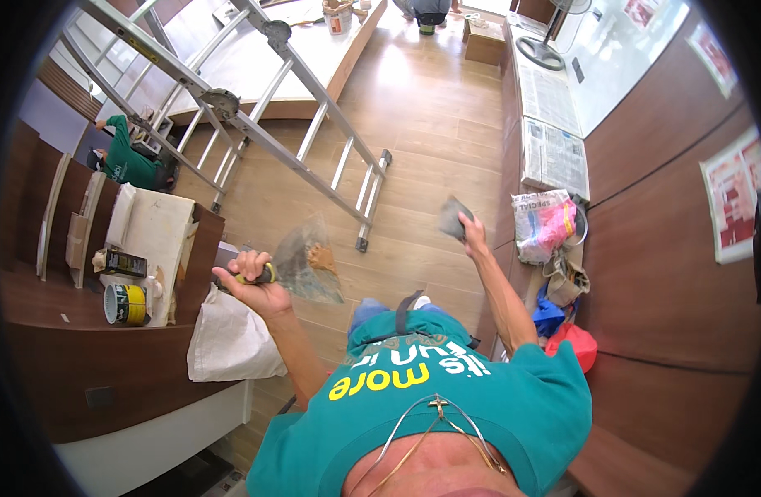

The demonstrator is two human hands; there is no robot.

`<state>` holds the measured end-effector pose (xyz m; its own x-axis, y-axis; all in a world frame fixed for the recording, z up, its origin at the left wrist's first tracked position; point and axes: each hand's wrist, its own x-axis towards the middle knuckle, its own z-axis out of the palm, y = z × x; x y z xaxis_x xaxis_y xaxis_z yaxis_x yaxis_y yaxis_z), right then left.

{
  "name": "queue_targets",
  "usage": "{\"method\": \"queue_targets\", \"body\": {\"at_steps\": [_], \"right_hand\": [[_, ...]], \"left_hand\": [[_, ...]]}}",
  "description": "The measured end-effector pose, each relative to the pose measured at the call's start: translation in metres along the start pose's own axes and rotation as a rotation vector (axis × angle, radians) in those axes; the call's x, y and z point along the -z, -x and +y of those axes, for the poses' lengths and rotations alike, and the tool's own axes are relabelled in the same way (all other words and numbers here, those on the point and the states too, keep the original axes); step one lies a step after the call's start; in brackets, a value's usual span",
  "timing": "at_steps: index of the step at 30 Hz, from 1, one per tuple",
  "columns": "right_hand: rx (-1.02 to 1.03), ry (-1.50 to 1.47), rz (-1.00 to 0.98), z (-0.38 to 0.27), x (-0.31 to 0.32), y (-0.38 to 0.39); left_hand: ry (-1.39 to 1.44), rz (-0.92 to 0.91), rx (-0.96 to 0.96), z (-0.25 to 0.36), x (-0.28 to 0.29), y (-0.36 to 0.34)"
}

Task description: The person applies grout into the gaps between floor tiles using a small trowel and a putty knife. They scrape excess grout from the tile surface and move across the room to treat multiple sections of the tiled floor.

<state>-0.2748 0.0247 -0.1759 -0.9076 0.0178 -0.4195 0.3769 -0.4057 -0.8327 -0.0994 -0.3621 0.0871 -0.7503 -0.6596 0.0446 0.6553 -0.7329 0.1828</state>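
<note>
My left hand (pixel 260 286) is closed around the yellow-and-black handle of a wide putty knife (pixel 296 269). Its broad blade points to the right, with a dab of tan-brown filler (pixel 321 258) on it. Off to the right, my right hand (pixel 475 237) pinches a thin, dark grey, squarish flat piece (pixel 452 217); whether it is a spreader blade or another kind of sheet I cannot tell. Both hands are raised over the wood-look floor, well apart. A whitish cloth (pixel 231 338) hangs at the counter edge just below my left hand.
An aluminium ladder (pixel 264 132) stands ahead on the left. Beside me, a brown counter (pixel 66 356) carries a tin (pixel 125 304) and a dark container (pixel 120 262). Bags (pixel 544 224) and newspaper (pixel 554 157) lie along the right-hand bench. A person in green (pixel 130 157) crouches at far left.
</note>
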Motion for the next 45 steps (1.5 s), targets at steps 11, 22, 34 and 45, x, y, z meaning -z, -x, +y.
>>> {"method": "queue_targets", "body": {"at_steps": [11,22,34,45], "right_hand": [[-0.064,-0.169,-0.182,-0.002,-0.132,-0.177],[-0.204,-0.306,0.183,-0.038,-0.152,-0.28],[-0.464,-0.065,-0.128,-0.071,-0.245,-0.496],[-0.48,0.12,-0.46,-0.179,-0.34,-0.704]], "left_hand": [[0.053,0.013,0.07,-0.113,0.028,-0.197],[-0.057,-0.078,0.188,-0.217,-0.034,-0.384],[-0.08,0.164,-0.047,-0.326,0.016,-0.478],[-0.134,0.156,-0.231,-0.439,-0.068,-0.568]]}}
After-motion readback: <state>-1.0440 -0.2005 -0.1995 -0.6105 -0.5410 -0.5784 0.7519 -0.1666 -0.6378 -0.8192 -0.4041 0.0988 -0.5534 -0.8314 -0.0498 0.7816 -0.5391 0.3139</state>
